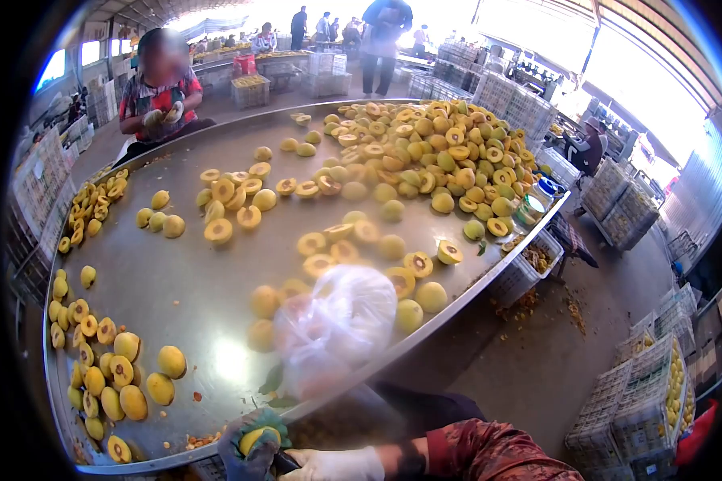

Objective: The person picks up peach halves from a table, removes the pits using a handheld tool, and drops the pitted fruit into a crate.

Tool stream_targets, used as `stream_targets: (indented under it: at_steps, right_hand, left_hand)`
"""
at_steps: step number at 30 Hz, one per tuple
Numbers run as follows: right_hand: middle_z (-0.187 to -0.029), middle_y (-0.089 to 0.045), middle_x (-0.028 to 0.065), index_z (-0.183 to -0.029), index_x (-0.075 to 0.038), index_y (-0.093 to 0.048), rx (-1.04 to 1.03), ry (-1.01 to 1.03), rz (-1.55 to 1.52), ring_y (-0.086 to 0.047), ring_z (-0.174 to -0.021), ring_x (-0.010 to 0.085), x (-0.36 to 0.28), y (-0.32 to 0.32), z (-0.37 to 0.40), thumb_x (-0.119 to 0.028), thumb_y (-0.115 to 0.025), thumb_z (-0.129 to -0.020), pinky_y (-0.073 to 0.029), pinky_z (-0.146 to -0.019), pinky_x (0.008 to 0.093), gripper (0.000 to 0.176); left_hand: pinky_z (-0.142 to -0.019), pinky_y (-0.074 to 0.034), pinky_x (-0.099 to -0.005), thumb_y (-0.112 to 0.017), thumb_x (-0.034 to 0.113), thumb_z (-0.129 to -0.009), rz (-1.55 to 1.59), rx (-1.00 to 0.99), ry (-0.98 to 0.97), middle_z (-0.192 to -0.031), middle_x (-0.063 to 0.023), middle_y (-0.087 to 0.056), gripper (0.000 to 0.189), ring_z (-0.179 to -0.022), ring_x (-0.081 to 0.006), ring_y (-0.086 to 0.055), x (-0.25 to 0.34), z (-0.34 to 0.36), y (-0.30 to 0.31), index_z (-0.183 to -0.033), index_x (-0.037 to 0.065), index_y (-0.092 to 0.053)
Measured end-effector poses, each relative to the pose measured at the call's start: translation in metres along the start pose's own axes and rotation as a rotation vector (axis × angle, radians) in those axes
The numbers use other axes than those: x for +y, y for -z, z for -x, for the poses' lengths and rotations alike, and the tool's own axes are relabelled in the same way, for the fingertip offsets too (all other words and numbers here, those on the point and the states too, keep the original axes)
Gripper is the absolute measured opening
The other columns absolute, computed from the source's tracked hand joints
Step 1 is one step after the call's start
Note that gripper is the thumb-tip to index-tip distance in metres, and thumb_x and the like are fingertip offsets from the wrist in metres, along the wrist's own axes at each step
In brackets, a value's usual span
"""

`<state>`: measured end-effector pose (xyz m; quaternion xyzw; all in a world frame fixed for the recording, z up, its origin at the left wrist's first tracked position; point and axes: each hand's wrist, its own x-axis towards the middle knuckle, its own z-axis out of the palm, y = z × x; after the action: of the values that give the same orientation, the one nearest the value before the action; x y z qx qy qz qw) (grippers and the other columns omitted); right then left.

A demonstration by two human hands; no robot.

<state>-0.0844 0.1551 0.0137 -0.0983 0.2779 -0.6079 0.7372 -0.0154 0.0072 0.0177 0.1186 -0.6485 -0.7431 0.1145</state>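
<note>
At the bottom edge of the view, my left hand (245,447) wears a grey-green glove and is closed around a yellow peach (261,438). Right beside it, my right hand (337,464), in a white glove, grips a dark tool handle (285,462) pointing at the peach; the tool's working end is hidden. A clear plastic bag (349,309) with pale contents lies on the metal table (208,297) just beyond my hands. Whole and halved peaches (124,369) lie to the left, and a large heap of peaches (433,148) covers the far right.
The table's raised rim (449,309) runs diagonally in front of me. A co-worker (162,92) works at the far left edge. A white crate of scraps (529,264) stands beyond the right rim, and stacked crates of peaches (638,401) stand on the floor at right.
</note>
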Motion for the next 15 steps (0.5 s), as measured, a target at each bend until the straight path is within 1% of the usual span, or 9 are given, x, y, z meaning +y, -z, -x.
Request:
stream_targets:
  at_steps: [1, 2, 3, 4, 5, 6, 10, 12, 15]
  right_hand:
    - [-0.063, -0.044, -0.0041, -0.099, -0.011, -0.044, -0.004, 0.013, 0.036, -0.044, -0.047, 0.0042, 0.0, 0.002, -0.005, -0.017, -0.056, -0.091, -0.037, -0.04, 0.0193, 0.016]
    - [-0.064, -0.045, -0.004, -0.101, -0.011, -0.044, -0.005, 0.038, 0.037, -0.043, -0.048, 0.0029, -0.002, 0.001, -0.005, -0.016, -0.058, -0.09, -0.034, -0.041, 0.0183, 0.019]
    - [-0.061, -0.046, -0.0028, -0.091, -0.009, -0.048, 0.033, 0.024, 0.073, -0.043, -0.046, 0.0043, -0.004, -0.002, -0.001, -0.015, -0.058, -0.09, -0.035, -0.04, 0.0193, 0.012]
    - [-0.057, -0.048, -0.0016, -0.08, -0.007, -0.052, 0.07, 0.008, 0.109, -0.043, -0.044, 0.0057, -0.022, -0.021, 0.012, -0.013, -0.058, -0.091, -0.035, -0.039, 0.0203, 0.014]
    - [-0.054, -0.049, -0.0004, -0.07, -0.005, -0.055, 0.106, -0.008, 0.145, -0.044, -0.042, 0.0071, -0.03, -0.031, 0.019, -0.012, -0.058, -0.092, -0.035, -0.038, 0.0213, 0.023]
    - [-0.055, -0.05, -0.0001, -0.074, -0.003, -0.058, 0.104, -0.021, 0.185, -0.045, -0.043, 0.0074, -0.03, -0.028, 0.019, -0.013, -0.058, -0.092, -0.036, -0.039, 0.0214, 0.021]
    - [-0.055, -0.049, -0.0005, -0.072, -0.004, -0.056, 0.051, -0.088, 0.045, -0.045, -0.044, 0.0071, -0.029, -0.03, 0.023, -0.013, -0.059, -0.092, -0.036, -0.039, 0.0216, 0.022]
    - [-0.055, -0.049, -0.0007, -0.072, -0.004, -0.056, 0.008, -0.117, -0.038, -0.046, -0.045, 0.007, -0.031, -0.036, 0.025, -0.012, -0.059, -0.092, -0.036, -0.04, 0.0216, 0.022]
    - [-0.055, -0.048, -0.0008, -0.074, -0.004, -0.055, 0.009, -0.037, 0.189, -0.045, -0.045, 0.007, -0.033, -0.043, 0.029, -0.011, -0.058, -0.092, -0.036, -0.04, 0.0213, 0.019]
  left_hand:
    - [-0.084, -0.054, -0.0305, -0.061, 0.015, -0.094, -0.004, -0.039, 0.001, -0.113, -0.0139, -0.063, 0.028, -0.095, -0.0194, -0.063, 0.001, 0.0, 0.002, -0.117, -0.001, -0.059]
    - [-0.08, -0.055, -0.0331, -0.065, 0.015, -0.091, 0.034, -0.004, -0.02, -0.108, -0.015, -0.064, 0.028, -0.091, -0.0213, -0.065, 0.002, -0.003, 0.0, -0.112, -0.002, -0.059]
    - [-0.076, -0.057, -0.0358, -0.069, 0.016, -0.088, 0.074, 0.032, -0.039, -0.103, -0.0162, -0.065, 0.029, -0.086, -0.0233, -0.066, 0.002, -0.007, -0.005, -0.108, -0.002, -0.059]
    - [-0.072, -0.058, -0.0384, -0.073, 0.016, -0.085, 0.114, 0.07, -0.056, -0.097, -0.0174, -0.066, 0.03, -0.082, -0.0252, -0.067, 0.002, -0.009, -0.007, -0.103, -0.003, -0.059]
    - [-0.073, -0.058, -0.0384, -0.073, 0.016, -0.085, 0.104, 0.06, -0.046, -0.097, -0.0174, -0.066, 0.03, -0.082, -0.0253, -0.067, 0.001, -0.009, -0.006, -0.104, -0.003, -0.059]
    - [-0.073, -0.058, -0.0383, -0.073, 0.016, -0.085, 0.095, 0.049, -0.037, -0.098, -0.0174, -0.066, 0.03, -0.082, -0.0254, -0.067, 0.0, -0.009, -0.005, -0.104, -0.003, -0.059]
    - [-0.075, -0.058, -0.0387, -0.074, 0.017, -0.085, 0.185, 0.011, 0.019, -0.099, -0.0175, -0.066, 0.032, -0.082, -0.0259, -0.067, 0.008, -0.006, -0.004, -0.104, -0.003, -0.06]
    - [-0.075, -0.058, -0.039, -0.074, 0.016, -0.084, 0.159, -0.018, -0.046, -0.098, -0.0178, -0.066, 0.032, -0.082, -0.0261, -0.067, 0.007, -0.003, -0.001, -0.104, -0.003, -0.06]
    - [-0.075, -0.058, -0.0396, -0.074, 0.016, -0.085, 0.186, -0.067, -0.112, -0.099, -0.0187, -0.066, 0.031, -0.084, -0.0266, -0.067, 0.01, 0.0, -0.001, -0.105, -0.003, -0.06]
